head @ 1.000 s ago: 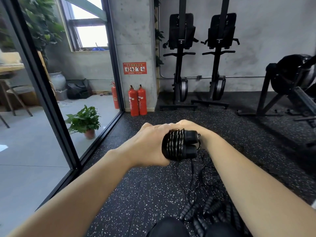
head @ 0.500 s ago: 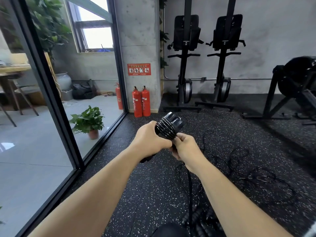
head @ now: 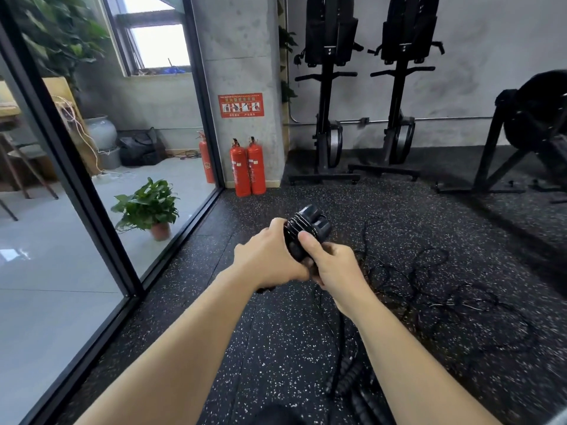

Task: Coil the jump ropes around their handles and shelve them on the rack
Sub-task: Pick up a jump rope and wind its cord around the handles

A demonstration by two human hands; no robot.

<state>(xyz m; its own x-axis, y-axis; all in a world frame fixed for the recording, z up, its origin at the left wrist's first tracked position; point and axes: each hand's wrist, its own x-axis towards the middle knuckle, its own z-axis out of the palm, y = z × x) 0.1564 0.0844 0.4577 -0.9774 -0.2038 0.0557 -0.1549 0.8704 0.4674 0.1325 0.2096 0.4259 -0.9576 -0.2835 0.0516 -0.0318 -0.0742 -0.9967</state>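
A black jump rope with its cord wound round the paired handles [head: 306, 228] is held up in front of me, handle ends pointing away and up. My left hand [head: 270, 259] grips the handles from the left. My right hand [head: 331, 265] pinches the bundle from the right, thumb on the coils. Loose black cord [head: 429, 289] trails from my hands across the floor to the right. More black ribbed handles and rope [head: 352, 391] lie on the floor near my legs. No rack is in view.
Speckled black rubber floor [head: 276, 348] all round. A glass wall with a black frame [head: 92, 216] runs along the left. Two red fire extinguishers [head: 248, 167] stand by a concrete pillar. Black gym machines [head: 362, 87] line the far wall and right side.
The bundle tipped from lying sideways to pointing away. My right hand came off the far side and now pinches it from the right, below. The view shifted slightly.
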